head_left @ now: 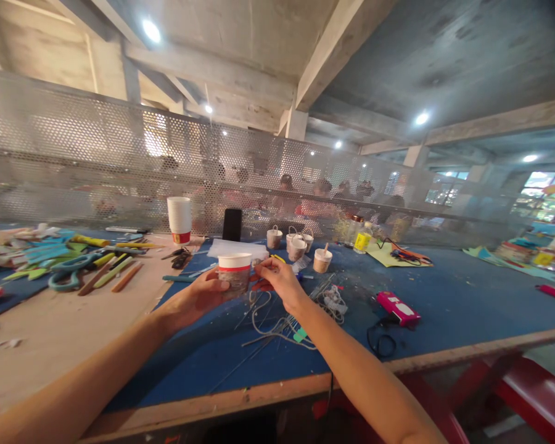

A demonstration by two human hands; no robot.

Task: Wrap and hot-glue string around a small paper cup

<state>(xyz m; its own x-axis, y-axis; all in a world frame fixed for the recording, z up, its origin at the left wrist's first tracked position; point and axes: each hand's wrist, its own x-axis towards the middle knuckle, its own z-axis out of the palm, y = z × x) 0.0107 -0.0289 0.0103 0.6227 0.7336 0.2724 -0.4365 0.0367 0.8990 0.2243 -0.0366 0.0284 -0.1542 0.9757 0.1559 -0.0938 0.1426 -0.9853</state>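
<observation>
I see the blue worktop (467, 302) spread wide, with a stack of cups (179, 219) at the back and small handled cups (297, 246) beyond my hands. My left hand (202, 296) wraps closed around a red-rimmed paper cup (234, 272), held just above the worktop. My right hand (281, 280) pinches at the cup's rim, probably fitting something thin; loose wires (277, 324) lie beneath. I judge the next move needs a steady, fine pinch
</observation>
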